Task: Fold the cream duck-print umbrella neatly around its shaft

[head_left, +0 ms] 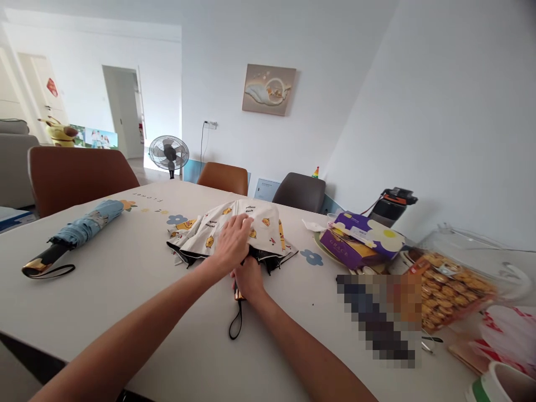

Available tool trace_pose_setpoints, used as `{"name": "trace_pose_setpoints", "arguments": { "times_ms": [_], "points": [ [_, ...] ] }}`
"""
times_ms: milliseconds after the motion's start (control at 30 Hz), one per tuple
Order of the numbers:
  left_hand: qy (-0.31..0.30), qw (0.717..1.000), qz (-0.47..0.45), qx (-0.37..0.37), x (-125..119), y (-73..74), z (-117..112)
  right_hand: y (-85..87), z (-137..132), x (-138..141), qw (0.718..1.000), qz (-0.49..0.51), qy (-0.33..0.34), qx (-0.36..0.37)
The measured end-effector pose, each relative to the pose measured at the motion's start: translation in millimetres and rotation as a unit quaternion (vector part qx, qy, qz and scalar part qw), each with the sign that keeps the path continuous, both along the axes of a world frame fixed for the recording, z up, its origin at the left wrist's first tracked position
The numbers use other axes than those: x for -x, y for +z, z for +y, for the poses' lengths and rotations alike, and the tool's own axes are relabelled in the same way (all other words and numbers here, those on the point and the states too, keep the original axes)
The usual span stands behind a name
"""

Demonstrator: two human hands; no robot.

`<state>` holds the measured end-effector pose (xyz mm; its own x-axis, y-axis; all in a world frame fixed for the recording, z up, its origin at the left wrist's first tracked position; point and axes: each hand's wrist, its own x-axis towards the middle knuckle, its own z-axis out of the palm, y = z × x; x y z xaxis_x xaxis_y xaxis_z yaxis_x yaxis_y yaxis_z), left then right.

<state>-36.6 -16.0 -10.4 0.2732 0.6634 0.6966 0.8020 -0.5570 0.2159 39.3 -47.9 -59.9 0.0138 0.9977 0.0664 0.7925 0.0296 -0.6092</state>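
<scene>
The left hand (231, 241) lies open, palm flat on the white umbrella (263, 223). Just below the umbrella's canopy, the right hand (249, 279) is closed round its handle (237, 294). Right of the umbrella, 1 clear packet (486, 291) holds cookies (444, 290).

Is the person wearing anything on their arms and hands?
Both arms are bare as far as the picture shows, with no sleeves. The left hand and right hand wear no gloves, and no watch, bracelet or ring shows.
</scene>
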Motion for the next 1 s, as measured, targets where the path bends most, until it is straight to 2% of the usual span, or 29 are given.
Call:
{"name": "trace_pose_setpoints", "arguments": {
  "times_ms": [100,200,267,300,333,400,500,567,600,667,733,833,900,1000],
  "points": [
    [0.008,0.999,0.009,-0.038,-10,30.7,18,0.0,-4,0,0.991,0.124,-0.030,0.031],
    [0.001,0.995,-0.054,-0.079,-14,62.2,27,-0.7,-5,-3,0.972,0.224,-0.044,0.056],
    [-0.004,0.989,-0.102,-0.106,-7,73.0,27,-1.7,-4,-6,0.957,0.280,-0.042,0.070],
    [-0.009,0.986,-0.118,-0.118,0,73.3,26,-2.4,-4,-8,0.949,0.304,-0.039,0.075],
    [-0.010,0.984,-0.129,-0.122,10,69.8,26,-3.1,-4,-9,0.941,0.326,-0.035,0.080],
    [0.008,0.984,-0.147,-0.096,35,52.1,27,-4.7,-4,-12,0.929,0.360,-0.027,0.086],
    [0.063,0.985,-0.158,0.038,78,9.4,35,-6.8,-4,-14,0.918,0.387,-0.020,0.091],
    [0.086,0.978,-0.112,0.153,101,-18.5,38,-7.7,-3,-13,0.916,0.389,-0.021,0.093],
    [0.102,0.972,-0.104,0.183,109,-29.6,37,-7.9,-2,-13,0.918,0.385,-0.024,0.095],
    [0.130,0.974,-0.081,0.168,114,-44.2,30,-7.6,-1,-11,0.923,0.370,-0.033,0.099],
    [0.121,0.989,-0.033,0.081,106,-48.9,17,-6.3,-1,-10,0.931,0.350,-0.043,0.099],
    [0.009,0.997,0.063,-0.050,81,-44.5,-3,-2.1,-1,-7,0.944,0.312,-0.051,0.091],
    [-0.054,0.989,0.114,-0.078,65,-40.4,-11,1.7,-1,-4,0.955,0.282,-0.052,0.080],
    [-0.108,0.979,0.163,-0.055,55,-39.4,-11,6.8,-1,1,0.969,0.237,-0.051,0.053]
  ]
}}
